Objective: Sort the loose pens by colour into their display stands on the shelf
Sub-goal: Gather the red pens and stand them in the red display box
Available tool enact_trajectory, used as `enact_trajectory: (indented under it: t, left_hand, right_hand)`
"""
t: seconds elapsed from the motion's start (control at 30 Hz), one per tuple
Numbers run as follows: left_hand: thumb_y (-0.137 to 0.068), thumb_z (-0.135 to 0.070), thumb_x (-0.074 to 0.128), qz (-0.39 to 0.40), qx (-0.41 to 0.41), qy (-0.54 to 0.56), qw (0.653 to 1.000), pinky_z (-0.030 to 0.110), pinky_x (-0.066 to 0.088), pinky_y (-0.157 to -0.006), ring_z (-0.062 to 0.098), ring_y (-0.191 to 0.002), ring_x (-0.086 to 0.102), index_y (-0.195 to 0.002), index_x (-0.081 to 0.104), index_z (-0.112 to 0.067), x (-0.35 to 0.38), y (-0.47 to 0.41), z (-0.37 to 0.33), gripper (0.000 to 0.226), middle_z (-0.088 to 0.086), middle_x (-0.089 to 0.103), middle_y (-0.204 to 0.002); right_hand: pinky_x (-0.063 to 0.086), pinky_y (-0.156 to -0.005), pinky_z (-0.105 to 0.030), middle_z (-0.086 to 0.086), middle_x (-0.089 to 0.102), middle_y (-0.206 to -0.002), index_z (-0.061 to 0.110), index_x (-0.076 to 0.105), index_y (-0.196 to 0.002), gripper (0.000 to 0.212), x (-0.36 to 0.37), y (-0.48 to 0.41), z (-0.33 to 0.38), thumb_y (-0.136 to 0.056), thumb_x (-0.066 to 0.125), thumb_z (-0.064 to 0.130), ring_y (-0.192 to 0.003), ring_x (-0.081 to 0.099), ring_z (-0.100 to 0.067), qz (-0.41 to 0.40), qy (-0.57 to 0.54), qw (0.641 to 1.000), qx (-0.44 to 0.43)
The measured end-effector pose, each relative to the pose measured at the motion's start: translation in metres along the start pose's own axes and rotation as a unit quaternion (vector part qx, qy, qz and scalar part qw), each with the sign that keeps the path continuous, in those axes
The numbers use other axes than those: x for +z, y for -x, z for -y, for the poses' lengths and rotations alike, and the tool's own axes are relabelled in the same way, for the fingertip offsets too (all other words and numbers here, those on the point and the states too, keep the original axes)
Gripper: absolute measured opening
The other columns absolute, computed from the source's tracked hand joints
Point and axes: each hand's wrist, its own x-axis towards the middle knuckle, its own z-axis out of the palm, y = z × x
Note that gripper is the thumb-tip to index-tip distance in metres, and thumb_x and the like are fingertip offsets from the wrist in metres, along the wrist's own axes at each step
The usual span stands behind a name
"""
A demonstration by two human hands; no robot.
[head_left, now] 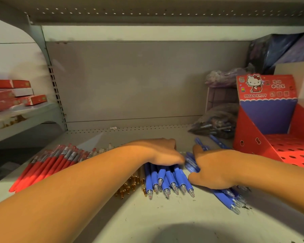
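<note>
Bare forearms are reaching in from the bottom edge, across the pale shelf (147, 218), both palms facing down. Left grip (158, 151) is lying on the far ends of a tight row of blue pens (172, 179), tips pointing back toward the viewer; its fingers are bending down behind the row, fingertips hidden, so cannot tell if it is clasping or only pressing. Right grip (216, 167) is sitting just beside it, fingers curling round a bunch of slanted blue pens (223, 197), thumb splaying toward the row; more blue barrels are poking out past its fingers. Gold-tipped clear pens (130, 186) are lying between the blue row and the left forearm, partly covered by the arm. Red pens (47, 165) are fanning out on the shelf left of that arm, well apart from the blue ones. Red Hello Kitty display stand (267, 109) is standing at the right end of the shelf, near the right grip, its holed red tray (295, 151) showing no pens. Clear bags of pens (216, 123) are slumping behind, against the stand's left side, contents blurred. Flat red boxes (11, 95) are stacking on a lower side shelf at far left.
</note>
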Motion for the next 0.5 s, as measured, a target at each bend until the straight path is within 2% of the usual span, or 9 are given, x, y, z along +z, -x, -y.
enact_trajectory:
  t: [0.07,0.17,0.27,0.33,0.43,0.5]
  left_hand:
    - [-0.082,-0.048,0.052,-0.002,-0.001,0.005,1.0,0.036,0.049,-0.081,0.017,-0.091,0.059,-0.114,0.051,-0.024,0.0,0.0,0.0,0.04,0.0,0.06,-0.103]
    - [-0.083,-0.046,0.053,-0.002,0.005,0.014,1.0,0.038,0.05,-0.085,0.018,-0.095,0.06,-0.115,0.051,-0.024,0.0,0.001,0.002,0.039,0.001,0.062,-0.106]
    - [-0.082,-0.047,0.055,-0.003,0.005,0.035,0.999,0.037,0.05,-0.085,0.019,-0.097,0.061,-0.118,0.05,-0.023,-0.001,0.0,0.004,0.044,0.002,0.063,-0.105]
    - [-0.083,-0.051,0.052,-0.008,0.0,0.043,0.999,0.037,0.049,-0.086,0.018,-0.096,0.06,-0.127,0.046,-0.022,0.0,-0.002,0.005,0.053,0.001,0.063,-0.108]
    - [-0.091,-0.055,0.042,-0.031,-0.002,0.043,0.999,0.036,0.045,-0.094,0.019,-0.107,0.054,-0.144,0.035,-0.023,0.001,-0.006,0.004,0.062,0.004,0.055,-0.133]
    - [-0.094,-0.059,0.036,-0.039,0.008,0.037,0.999,0.034,0.043,-0.09,0.021,-0.109,0.051,-0.145,0.036,-0.022,0.001,-0.009,0.001,0.062,0.005,0.052,-0.139]
  right_hand:
    - [0.032,-0.049,-0.027,0.001,0.05,-0.075,0.016,0.033,-0.122,0.047,0.0,-0.002,0.004,-0.091,0.046,0.049,-0.06,0.048,-0.012,-0.004,0.002,1.0,-0.01]
    - [0.038,-0.054,-0.03,-0.002,0.052,-0.074,0.017,0.033,-0.105,0.034,-0.007,-0.007,0.003,-0.093,0.049,0.044,-0.062,0.05,-0.016,0.003,-0.032,0.999,-0.012]
    - [0.041,-0.061,-0.028,-0.002,0.054,-0.083,0.014,0.037,-0.11,0.034,-0.015,-0.015,0.003,-0.095,0.05,0.041,-0.071,0.054,-0.016,0.022,-0.101,0.995,-0.005]
    - [0.044,-0.069,-0.027,-0.002,0.061,-0.097,0.017,0.046,-0.118,0.036,-0.016,-0.017,0.004,-0.094,0.053,0.042,-0.086,0.058,-0.016,0.013,-0.141,0.99,-0.013]
    - [0.048,-0.084,-0.03,0.001,0.061,-0.113,0.024,0.052,-0.121,0.035,-0.019,-0.011,0.003,-0.092,0.057,0.043,-0.099,0.058,-0.015,-0.017,-0.173,0.984,-0.025]
    - [0.051,-0.081,-0.029,0.002,0.063,-0.115,0.028,0.05,-0.126,0.039,-0.021,-0.001,-0.004,-0.09,0.061,0.039,-0.094,0.062,-0.013,-0.028,-0.209,0.977,-0.021]
